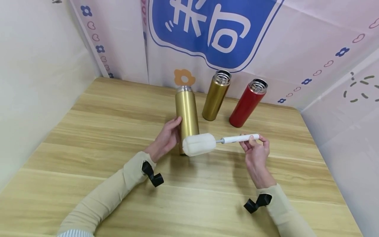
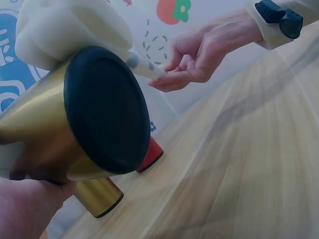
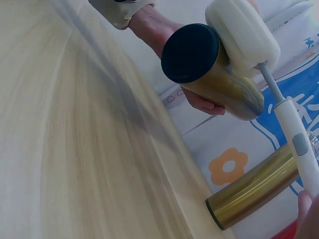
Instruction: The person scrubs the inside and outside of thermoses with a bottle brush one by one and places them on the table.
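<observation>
My left hand (image 1: pixel 165 140) grips a gold thermos bottle (image 1: pixel 187 110) from its left side, holding it up off the table with the steel mouth pointing away. Its black base (image 2: pixel 107 112) faces the left wrist camera. In my right hand (image 1: pixel 257 156) is a bottle brush, its white handle (image 1: pixel 237 139) pinched between thumb and fingers near the end. The brush's white sponge head (image 1: pixel 199 144) points left and overlaps the lower part of the bottle in the head view. Both wrist views show the sponge right against the bottle's side close to the base.
A second gold bottle (image 1: pixel 216 97) and a red bottle (image 1: pixel 248 103) stand uncapped toward the back of the wooden table (image 1: pixel 118 115). Behind them hangs a printed backdrop (image 1: pixel 165 65), and white side walls (image 1: pixel 38 65) flank the table.
</observation>
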A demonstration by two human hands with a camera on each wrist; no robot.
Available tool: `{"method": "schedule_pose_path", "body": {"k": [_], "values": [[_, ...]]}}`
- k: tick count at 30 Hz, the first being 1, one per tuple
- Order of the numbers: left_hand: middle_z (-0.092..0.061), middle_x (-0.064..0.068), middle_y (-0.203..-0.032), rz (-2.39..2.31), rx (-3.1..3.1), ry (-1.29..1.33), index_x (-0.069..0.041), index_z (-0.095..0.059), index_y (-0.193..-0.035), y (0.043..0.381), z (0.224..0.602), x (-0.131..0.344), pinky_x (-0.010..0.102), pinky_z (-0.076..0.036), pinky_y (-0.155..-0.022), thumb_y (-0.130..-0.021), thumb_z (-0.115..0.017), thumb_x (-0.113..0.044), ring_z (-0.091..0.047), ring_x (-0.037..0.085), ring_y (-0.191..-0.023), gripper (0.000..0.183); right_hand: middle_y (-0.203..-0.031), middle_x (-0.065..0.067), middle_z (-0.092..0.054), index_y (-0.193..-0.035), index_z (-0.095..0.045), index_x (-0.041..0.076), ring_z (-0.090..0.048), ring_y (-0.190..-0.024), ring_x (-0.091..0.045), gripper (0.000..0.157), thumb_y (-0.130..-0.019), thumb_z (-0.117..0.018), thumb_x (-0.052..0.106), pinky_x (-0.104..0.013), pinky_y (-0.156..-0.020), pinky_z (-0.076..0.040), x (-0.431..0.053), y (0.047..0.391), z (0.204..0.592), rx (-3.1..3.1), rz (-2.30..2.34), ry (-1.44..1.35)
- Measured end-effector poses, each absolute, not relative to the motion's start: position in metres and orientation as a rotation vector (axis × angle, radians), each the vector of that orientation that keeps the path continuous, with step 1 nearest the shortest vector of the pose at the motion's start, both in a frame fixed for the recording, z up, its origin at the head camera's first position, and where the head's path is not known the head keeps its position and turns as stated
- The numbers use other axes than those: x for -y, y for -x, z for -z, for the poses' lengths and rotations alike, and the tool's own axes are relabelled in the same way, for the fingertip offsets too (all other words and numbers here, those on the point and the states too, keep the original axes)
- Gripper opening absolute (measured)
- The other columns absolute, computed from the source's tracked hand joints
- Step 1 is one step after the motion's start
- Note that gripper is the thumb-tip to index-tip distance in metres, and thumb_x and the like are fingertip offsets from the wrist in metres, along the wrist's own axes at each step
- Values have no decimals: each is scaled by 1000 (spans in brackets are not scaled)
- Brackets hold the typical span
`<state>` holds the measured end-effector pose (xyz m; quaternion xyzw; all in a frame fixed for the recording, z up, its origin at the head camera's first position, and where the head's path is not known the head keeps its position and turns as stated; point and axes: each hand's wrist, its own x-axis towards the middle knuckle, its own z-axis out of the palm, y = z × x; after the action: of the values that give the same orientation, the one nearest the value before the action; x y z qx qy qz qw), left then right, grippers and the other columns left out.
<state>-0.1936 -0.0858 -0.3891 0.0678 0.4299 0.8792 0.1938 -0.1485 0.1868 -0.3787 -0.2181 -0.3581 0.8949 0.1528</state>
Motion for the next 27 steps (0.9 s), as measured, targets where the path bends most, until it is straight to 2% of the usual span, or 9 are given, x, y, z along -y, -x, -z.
{"method": "schedule_pose_path", "body": {"k": [3, 8, 12, 18, 24, 27], "values": [[-63, -1, -99, -2445, -1255, -162, -9, -49, -112, 194, 390, 84, 26, -50, -87, -100, -46, -26, -61, 12, -92, 21, -73, -13, -61, -96, -37, 9, -70, -67, -22, 19, -93, -42, -8, -31, -66, -59, -187, 147, 379, 1043, -2563, 616], [-56, 2, -109, -2393, -1366, -91, 1, -36, -135, 194, 391, 83, 28, -50, -90, -92, -60, -25, -59, 14, -96, 55, -75, -13, -62, -98, -36, 9, -70, -69, -24, 18, -94, -43, -7, -32, -67, -59, -188, 144, 380, 1053, -2587, 605], [-56, 3, -110, -2415, -1383, -29, 3, -32, -140, 195, 389, 83, 29, -50, -90, -95, -55, -23, -59, 14, -96, 57, -73, -13, -63, -99, -36, 9, -70, -70, -23, 17, -94, -43, -6, -32, -67, -59, -190, 141, 381, 1073, -2610, 600], [-59, 1, -106, -2410, -1344, -48, 5, -31, -140, 192, 387, 82, 29, -50, -90, -94, -57, -26, -60, 13, -95, 61, -72, -14, -64, -98, -35, 9, -70, -69, -23, 18, -94, -43, -6, -31, -66, -59, -189, 141, 382, 1068, -2613, 610], [-55, 2, -111, -2410, -1320, -138, 4, -26, -143, 187, 385, 79, 28, -48, -92, -97, -50, -21, -58, 13, -98, 57, -85, -13, -58, -97, -33, 10, -70, -68, -22, 18, -94, -43, -5, -30, -65, -59, -188, 154, 381, 1044, -2554, 685], [-54, 2, -113, -2391, -1324, -176, 4, -24, -143, 185, 384, 78, 28, -47, -92, -98, -49, -20, -57, 12, -100, 57, -85, -12, -54, -96, -32, 9, -69, -63, -21, 18, -94, -42, -6, -29, -61, -58, -188, 163, 378, 1003, -2529, 707]]}}
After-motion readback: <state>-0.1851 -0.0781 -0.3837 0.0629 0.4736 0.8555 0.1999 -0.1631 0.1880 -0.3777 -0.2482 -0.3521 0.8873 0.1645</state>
